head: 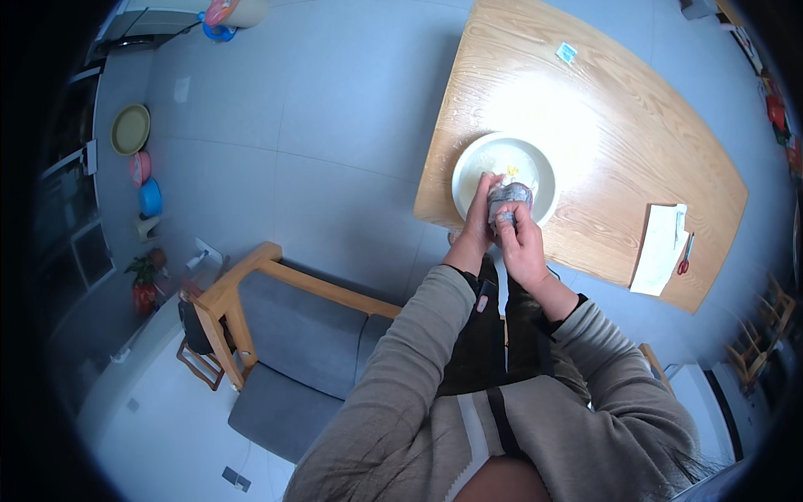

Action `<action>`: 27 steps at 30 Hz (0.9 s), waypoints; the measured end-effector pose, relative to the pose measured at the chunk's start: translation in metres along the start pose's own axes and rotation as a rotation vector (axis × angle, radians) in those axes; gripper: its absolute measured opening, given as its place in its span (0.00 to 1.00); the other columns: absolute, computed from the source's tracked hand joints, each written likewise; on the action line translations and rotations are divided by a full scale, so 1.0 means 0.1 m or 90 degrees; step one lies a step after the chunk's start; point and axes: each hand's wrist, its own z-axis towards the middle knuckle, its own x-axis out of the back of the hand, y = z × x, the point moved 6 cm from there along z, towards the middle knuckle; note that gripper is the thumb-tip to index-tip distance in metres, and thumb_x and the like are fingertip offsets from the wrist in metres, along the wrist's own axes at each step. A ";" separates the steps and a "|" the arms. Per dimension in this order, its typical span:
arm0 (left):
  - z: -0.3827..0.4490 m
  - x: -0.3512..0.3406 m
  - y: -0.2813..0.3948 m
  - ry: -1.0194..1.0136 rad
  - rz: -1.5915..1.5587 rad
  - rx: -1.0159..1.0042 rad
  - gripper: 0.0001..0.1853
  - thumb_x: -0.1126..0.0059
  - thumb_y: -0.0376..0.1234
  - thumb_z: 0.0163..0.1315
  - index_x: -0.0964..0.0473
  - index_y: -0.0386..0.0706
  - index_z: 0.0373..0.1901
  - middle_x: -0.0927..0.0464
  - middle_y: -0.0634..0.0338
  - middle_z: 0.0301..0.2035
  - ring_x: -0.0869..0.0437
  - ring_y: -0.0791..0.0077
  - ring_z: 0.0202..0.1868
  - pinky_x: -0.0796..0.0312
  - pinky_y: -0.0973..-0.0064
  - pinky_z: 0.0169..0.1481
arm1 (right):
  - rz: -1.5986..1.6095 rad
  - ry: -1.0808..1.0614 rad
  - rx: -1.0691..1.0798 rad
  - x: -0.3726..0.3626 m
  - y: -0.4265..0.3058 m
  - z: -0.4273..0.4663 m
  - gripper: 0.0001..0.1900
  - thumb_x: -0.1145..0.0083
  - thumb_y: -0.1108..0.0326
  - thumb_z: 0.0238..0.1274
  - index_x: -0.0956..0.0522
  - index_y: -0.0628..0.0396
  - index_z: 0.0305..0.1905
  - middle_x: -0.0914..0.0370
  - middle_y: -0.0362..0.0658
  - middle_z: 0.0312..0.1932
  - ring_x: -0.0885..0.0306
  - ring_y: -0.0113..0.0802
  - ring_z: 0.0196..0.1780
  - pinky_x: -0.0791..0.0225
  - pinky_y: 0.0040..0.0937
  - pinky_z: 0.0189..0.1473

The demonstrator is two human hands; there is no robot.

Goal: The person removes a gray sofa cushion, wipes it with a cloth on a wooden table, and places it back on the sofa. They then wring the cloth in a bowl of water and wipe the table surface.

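Note:
A grey, dark-banded item [512, 193] with a pinkish edge is held over a white basin [549, 196]; whether it is cloth or a shoe I cannot tell. My right hand [522, 245] is closed around its near end, with a bunched grey part showing by the thumb. Along its left side lies my left hand [482, 210], fingers stretched forward, partly hidden behind the item. Small yellow bits [512, 170] show inside the basin, beyond the item. The basin stands near the left corner of the wooden table [602, 213], and water drops dot the wood beside it.
A small blue-and-white packet [566, 53] lies at the table's far side. Toward the right are white papers [657, 251] and red-handled scissors [685, 262]. A wooden sofa with grey cushions [301, 314] stands at the left. Farther left, basins [130, 130] lean along the wall.

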 end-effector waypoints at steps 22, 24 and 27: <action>0.04 0.36 -0.09 0.316 0.118 -0.117 0.32 0.62 0.56 0.74 0.38 0.39 0.64 0.29 0.54 0.56 0.28 0.63 0.59 0.40 0.51 0.66 | -0.534 0.029 0.217 0.00 1.25 1.05 0.23 0.41 0.64 0.57 0.27 0.61 0.57 0.26 0.56 0.54 0.28 0.54 0.56 0.34 0.52 0.55; 0.05 0.43 -0.12 0.348 0.135 -0.136 0.31 0.61 0.54 0.74 0.38 0.38 0.64 0.31 0.52 0.57 0.30 0.63 0.60 0.40 0.52 0.65 | -0.509 0.127 0.195 -0.02 1.33 0.96 0.22 0.39 0.64 0.54 0.26 0.57 0.55 0.26 0.55 0.50 0.28 0.53 0.54 0.33 0.49 0.53; 0.11 0.52 -0.14 0.348 0.271 -0.167 0.26 0.60 0.50 0.74 0.33 0.38 0.59 0.29 0.51 0.55 0.27 0.63 0.55 0.35 0.62 0.61 | -0.465 0.125 0.163 -0.13 1.40 0.85 0.31 0.33 0.62 0.48 0.29 0.59 0.60 0.28 0.56 0.53 0.33 0.58 0.59 0.35 0.47 0.58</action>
